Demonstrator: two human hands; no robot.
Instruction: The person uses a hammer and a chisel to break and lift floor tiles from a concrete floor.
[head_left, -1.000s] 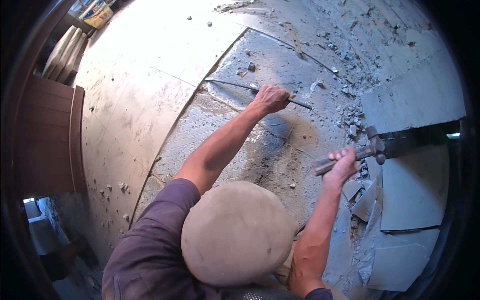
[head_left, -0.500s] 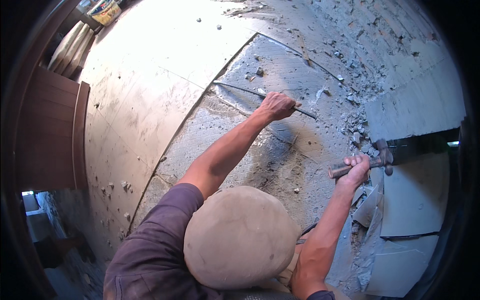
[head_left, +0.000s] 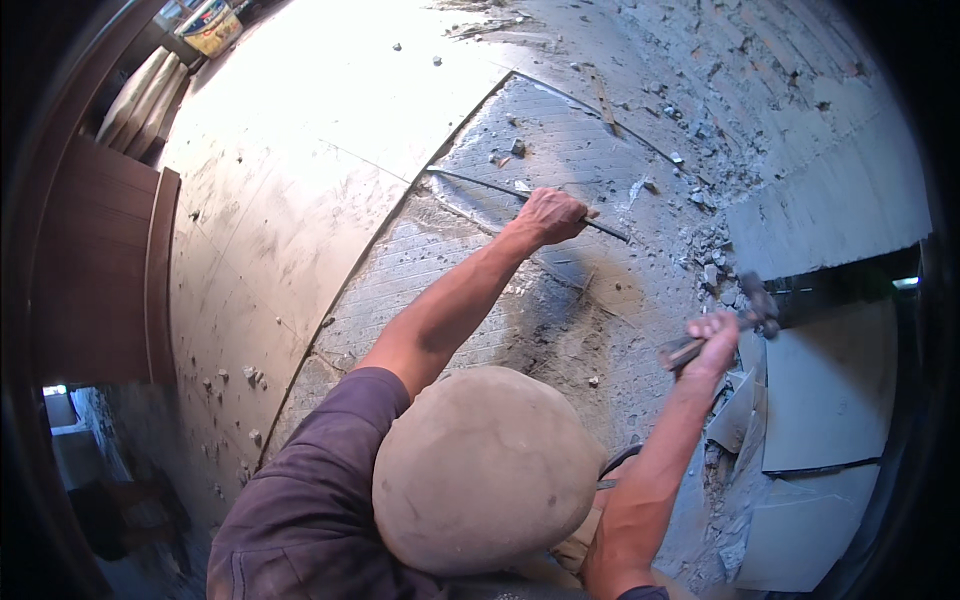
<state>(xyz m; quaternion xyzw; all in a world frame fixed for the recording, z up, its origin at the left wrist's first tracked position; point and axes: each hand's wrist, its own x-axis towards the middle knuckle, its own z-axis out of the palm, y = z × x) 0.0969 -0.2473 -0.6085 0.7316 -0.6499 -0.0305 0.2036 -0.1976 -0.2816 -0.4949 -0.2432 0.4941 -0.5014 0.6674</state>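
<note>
My left hand (head_left: 556,215) is closed around the middle of a long, thin metal chisel bar (head_left: 475,181). The bar's far end meets the edge of the floor tiling (head_left: 290,170), where a sunken, ridged grey bed (head_left: 425,250) begins. Its other end points down to the right, above the rubble side. Off to the right, my right hand (head_left: 714,342) wraps the handle of a hammer (head_left: 762,305), with the metal head pointing right, well apart from the bar. Motion blurs the hammer and that hand.
Broken bits (head_left: 712,260) lie along the right of the bed. Large loose tile pieces (head_left: 830,390) rest farther right. A reddish-brown wooden panel (head_left: 105,255), stacked sacks (head_left: 145,100) and a bucket (head_left: 210,28) stand left. A beige rounded shape (head_left: 485,470) fills the lower middle.
My right hand and the hammer have shifted slightly and are now more blurred. The bar and my left hand stay almost in place. The beige rounded shape has moved a little right.
</note>
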